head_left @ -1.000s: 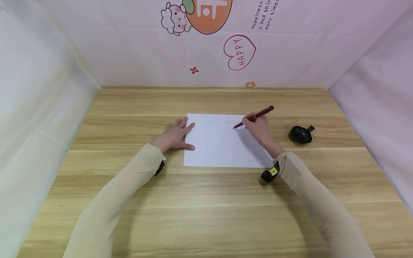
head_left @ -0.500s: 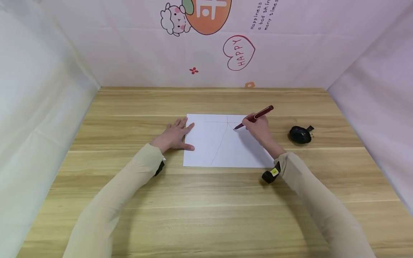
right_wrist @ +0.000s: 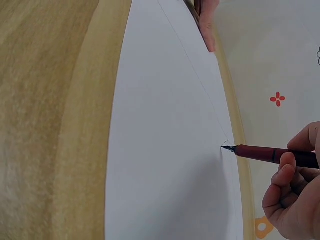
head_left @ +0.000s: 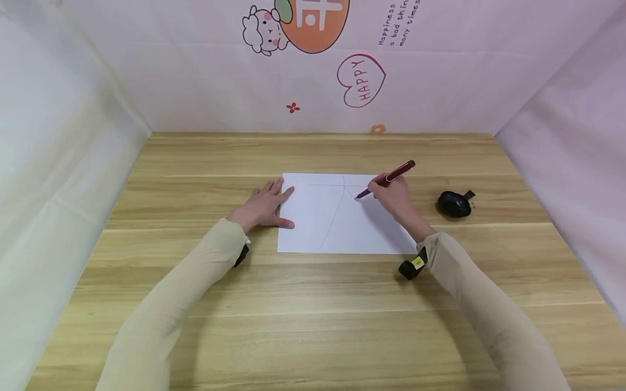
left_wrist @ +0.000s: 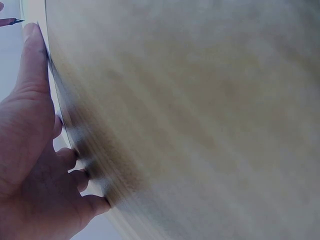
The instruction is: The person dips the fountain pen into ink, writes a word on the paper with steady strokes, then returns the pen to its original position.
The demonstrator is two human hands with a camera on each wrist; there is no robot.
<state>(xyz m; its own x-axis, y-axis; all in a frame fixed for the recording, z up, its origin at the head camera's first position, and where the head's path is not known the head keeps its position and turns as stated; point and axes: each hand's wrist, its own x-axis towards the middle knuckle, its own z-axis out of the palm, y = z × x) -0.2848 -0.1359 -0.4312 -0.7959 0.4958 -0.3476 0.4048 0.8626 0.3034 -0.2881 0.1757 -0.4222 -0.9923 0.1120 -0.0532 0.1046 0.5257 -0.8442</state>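
Observation:
A white sheet of paper (head_left: pixel 313 228) lies on the wooden table, with thin lines on it: one across, one short upright, one long slanting down to the left and a short one slanting down right. My right hand (head_left: pixel 393 196) pinches a dark red fountain pen (head_left: pixel 400 170), its nib touching the sheet at the end of that short slant. In the right wrist view the metal nib of the pen (right_wrist: pixel 255 152) shows plainly. My left hand (head_left: pixel 261 209) rests with spread fingers on the sheet's left edge; its thumb (left_wrist: pixel 34 65) lies along the paper.
To the right of the sheet, a black rounded object (head_left: pixel 454 205) with a small tab lies on the table (head_left: pixel 313 315). A white printed cloth (head_left: pixel 220 87) hangs behind the table, and pale cloth walls stand at both sides. Each wrist wears a small black camera.
The pen tip has moved slightly down and to the right, and the short slanting line has grown longer. My left hand stays in place on the sheet.

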